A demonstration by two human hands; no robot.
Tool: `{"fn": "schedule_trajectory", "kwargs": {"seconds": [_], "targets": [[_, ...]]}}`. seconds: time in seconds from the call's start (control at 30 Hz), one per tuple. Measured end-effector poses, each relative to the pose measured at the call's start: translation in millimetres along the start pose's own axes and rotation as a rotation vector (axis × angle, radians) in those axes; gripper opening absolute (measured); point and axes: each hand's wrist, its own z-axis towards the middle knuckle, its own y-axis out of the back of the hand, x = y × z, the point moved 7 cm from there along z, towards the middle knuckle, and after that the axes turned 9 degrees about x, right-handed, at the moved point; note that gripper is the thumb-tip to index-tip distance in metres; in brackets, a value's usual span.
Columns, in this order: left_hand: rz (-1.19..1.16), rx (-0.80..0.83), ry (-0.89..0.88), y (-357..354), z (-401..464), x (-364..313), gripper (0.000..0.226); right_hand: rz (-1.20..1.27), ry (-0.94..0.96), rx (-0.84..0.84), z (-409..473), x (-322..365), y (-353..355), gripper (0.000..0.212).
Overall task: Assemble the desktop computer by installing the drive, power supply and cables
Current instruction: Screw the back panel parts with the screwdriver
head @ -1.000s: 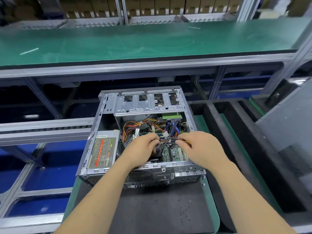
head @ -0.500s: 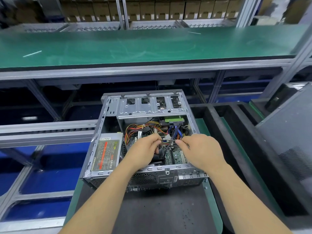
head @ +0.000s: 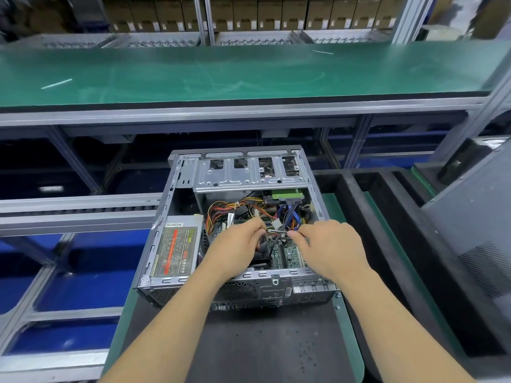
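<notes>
Computer case [head: 237, 225] lies open on the dark mat of the surface [head: 260, 346], power supply [head: 175, 247] seated at its left and drive [head: 286, 195] at the back. Cabling seems the step in hand: the left hand [head: 237, 244] and right hand [head: 329, 244] each pinch an end of a thin cable bundle [head: 276, 233] above the board. Next, I judge, comes guiding it to its socket.

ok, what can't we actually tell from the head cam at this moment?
- Head view: what the left hand and right hand pinch between them in the cable bundle; the fingers cover it, and the part that shows is too small.
- Which board socket it goes to: hidden under both hands.
- Power supply label text: too small and blurred.
- Drive: mostly hidden under the metal drive cage.
- Panel on the right: cut off by the frame edge.
</notes>
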Motion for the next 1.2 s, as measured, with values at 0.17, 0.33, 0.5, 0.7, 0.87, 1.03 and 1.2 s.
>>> {"fn": "schedule_trajectory", "kwargs": {"seconds": [0.17,0.33,0.5,0.7,0.87,1.03,1.2], "targets": [[-0.002,-0.015,-0.012,0.9,-0.5,-3.0,0.020,0.032,0.014,-0.010,0.4,2.4,2.2,0.056],[-0.056,-0.080,0.030,7.6,-1.6,1.7,0.016,0.149,-0.090,0.020,-2.5,-7.3,3.1,0.051],[0.032,0.003,-0.095,0.8,-3.6,-18.2,0.012,0.467,-0.096,0.107,1.7,3.1,4.2,0.013],[-0.025,0.030,-0.201,0.3,-10.9,-24.3,0.017,0.722,-0.057,0.181,0.0,28.4,5.2,0.028],[-0.051,0.055,-0.277,-0.4,-17.7,-28.7,0.017,0.842,-0.111,0.129,-15.7,28.3,6.0,0.028],[-0.188,0.086,-0.192,3.5,-23.3,-22.7,0.021,1.012,-0.258,0.066,-28.8,29.5,5.3,0.028],[-0.082,0.346,0.030,1.7,-26.5,3.9,0.034,1.155,-0.350,0.013,-51.7,32.2,-3.7,0.021]]}}
